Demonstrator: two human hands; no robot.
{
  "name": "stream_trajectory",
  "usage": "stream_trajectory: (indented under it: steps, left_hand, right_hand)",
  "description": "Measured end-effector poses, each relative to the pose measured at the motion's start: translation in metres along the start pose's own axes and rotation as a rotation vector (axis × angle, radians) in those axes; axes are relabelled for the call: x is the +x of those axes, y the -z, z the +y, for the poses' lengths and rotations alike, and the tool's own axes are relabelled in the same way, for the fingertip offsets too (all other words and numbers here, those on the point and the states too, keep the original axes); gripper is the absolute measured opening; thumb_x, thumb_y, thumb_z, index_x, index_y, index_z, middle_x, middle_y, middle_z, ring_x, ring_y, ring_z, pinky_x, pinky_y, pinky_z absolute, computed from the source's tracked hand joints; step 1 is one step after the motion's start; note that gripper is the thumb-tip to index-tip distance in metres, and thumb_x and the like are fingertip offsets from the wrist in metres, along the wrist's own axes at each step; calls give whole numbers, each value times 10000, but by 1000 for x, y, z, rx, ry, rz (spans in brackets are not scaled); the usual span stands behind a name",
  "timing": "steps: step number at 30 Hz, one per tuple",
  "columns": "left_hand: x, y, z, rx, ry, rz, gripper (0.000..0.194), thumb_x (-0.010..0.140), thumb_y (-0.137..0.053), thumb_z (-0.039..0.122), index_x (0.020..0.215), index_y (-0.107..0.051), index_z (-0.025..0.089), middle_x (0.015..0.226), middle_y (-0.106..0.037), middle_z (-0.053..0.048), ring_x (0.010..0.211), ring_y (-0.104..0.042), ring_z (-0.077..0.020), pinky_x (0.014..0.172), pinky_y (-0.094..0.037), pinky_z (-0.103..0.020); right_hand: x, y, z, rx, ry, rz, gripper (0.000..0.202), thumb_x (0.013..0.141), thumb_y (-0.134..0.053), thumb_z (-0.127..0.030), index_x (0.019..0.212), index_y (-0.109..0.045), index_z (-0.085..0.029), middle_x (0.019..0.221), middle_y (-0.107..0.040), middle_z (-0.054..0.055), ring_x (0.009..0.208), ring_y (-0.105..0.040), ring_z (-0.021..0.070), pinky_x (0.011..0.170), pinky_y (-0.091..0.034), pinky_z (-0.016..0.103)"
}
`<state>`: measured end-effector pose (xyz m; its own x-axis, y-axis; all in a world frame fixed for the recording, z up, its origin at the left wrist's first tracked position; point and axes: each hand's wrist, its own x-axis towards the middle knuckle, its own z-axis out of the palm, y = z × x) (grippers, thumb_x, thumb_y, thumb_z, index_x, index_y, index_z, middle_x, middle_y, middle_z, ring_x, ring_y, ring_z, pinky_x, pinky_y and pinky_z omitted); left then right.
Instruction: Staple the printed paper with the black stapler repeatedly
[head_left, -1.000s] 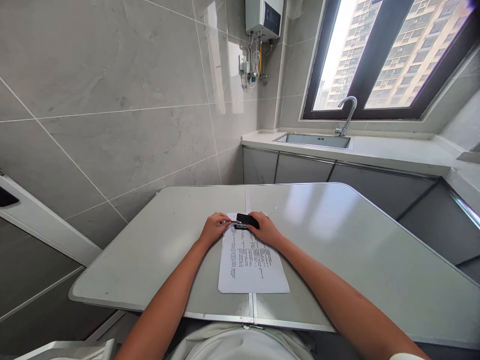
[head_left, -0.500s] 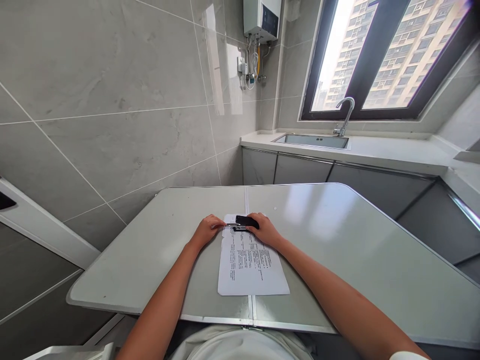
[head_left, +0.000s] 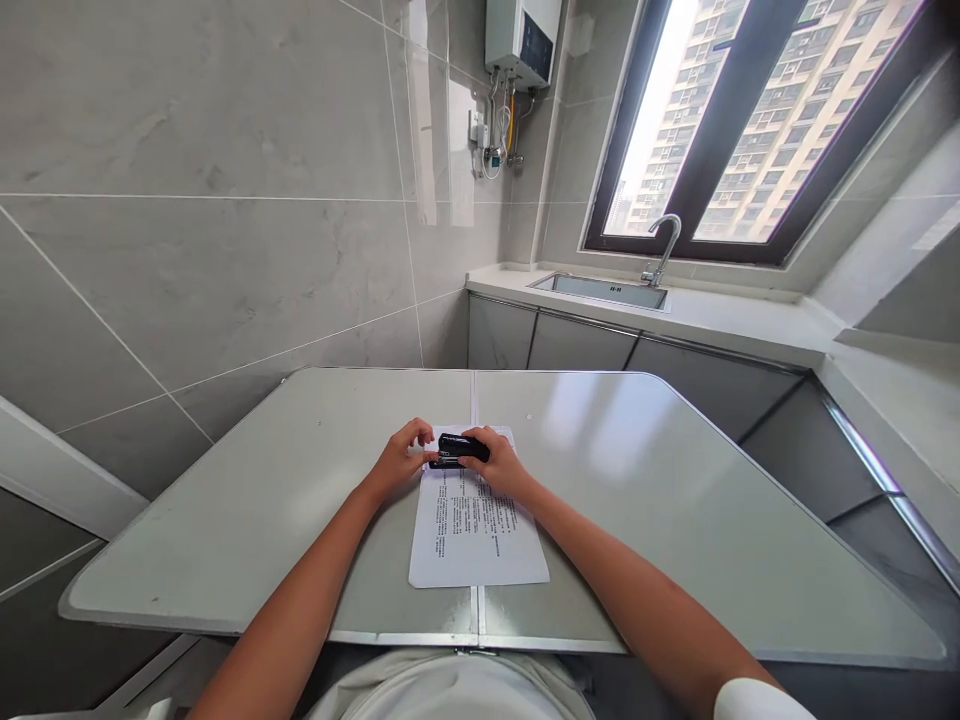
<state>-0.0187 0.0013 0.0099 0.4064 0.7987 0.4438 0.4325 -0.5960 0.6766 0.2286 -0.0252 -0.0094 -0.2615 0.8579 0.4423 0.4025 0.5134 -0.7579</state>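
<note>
A black stapler point(head_left: 452, 448) lies across the upper part of a printed sheet of paper point(head_left: 480, 545). My right hand point(head_left: 499, 465) is wrapped around the stapler's right end, with the thumb on the near side. At the other end, the thumb of my left hand point(head_left: 403, 455) touches the stapler's tip, while its fingers are raised and apart from the thumb. A metal strip shows along the stapler's near side. Part of the sheet's top is hidden beneath the stapler and my right hand.
The sheet rests on a pale table point(head_left: 247, 540) with a metal seam point(head_left: 475, 610) down its middle. Beyond stands a counter point(head_left: 720, 325) with a sink point(head_left: 600, 290) and a faucet point(head_left: 666, 245). A tiled wall point(head_left: 225, 280) rises on the left.
The stapler's top and metal rail, spread apart before, now sit closer together. My left fingers have lifted from a pinch at the rail's end. The view has turned slightly right.
</note>
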Motion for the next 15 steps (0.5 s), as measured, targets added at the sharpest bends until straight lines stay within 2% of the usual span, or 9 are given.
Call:
stream_trajectory:
  steps: [2, 5, 8, 12, 15]
  left_hand:
    - [1, 1, -5, 40, 28, 51, 162, 873, -694, 292, 898, -550, 222, 917, -590, -8, 833, -538, -169, 790, -453, -301]
    - [1, -3, -14, 81, 68, 123, 146, 943, -612, 324, 874, -543, 215, 910, -582, -13, 800, -532, -164, 781, -459, -306]
    - [0, -8, -23, 102, 85, 130, 144, 981, -543, 311, 878, -551, 210, 928, -592, -23, 803, -548, -165, 786, -469, -312]
    - [-2, -13, -30, 110, 118, 101, 112, 974, -541, 292, 909, -580, 210, 971, -598, -36, 842, -572, -173, 778, -482, -310]
    - [-3, -14, -31, 99, 125, 63, 144, 978, -529, 307, 900, -599, 207, 990, -594, -45, 846, -575, -176, 782, -493, -317]
  right_hand:
    - [-1, -4, 2, -49, -54, 7, 270, 845, -766, -276, 1103, -685, -270, 999, -692, 35, 962, -624, 242, 883, -489, 394]
    - [-3, -6, 4, -120, -108, -34, 272, 830, -784, -286, 1087, -694, -270, 993, -700, 40, 954, -633, 252, 886, -495, 410]
    - [-8, 1, 4, -152, -134, -68, 292, 820, -786, -286, 1098, -697, -271, 1011, -712, 41, 963, -643, 258, 896, -497, 417]
    - [-21, 24, 6, -163, -142, -92, 285, 846, -749, -314, 1119, -690, -260, 1042, -723, 42, 984, -650, 260, 903, -497, 413]
    - [-41, 52, 15, -180, -169, -88, 312, 877, -718, -396, 1152, -678, -256, 1039, -722, 46, 961, -650, 261, 898, -502, 421]
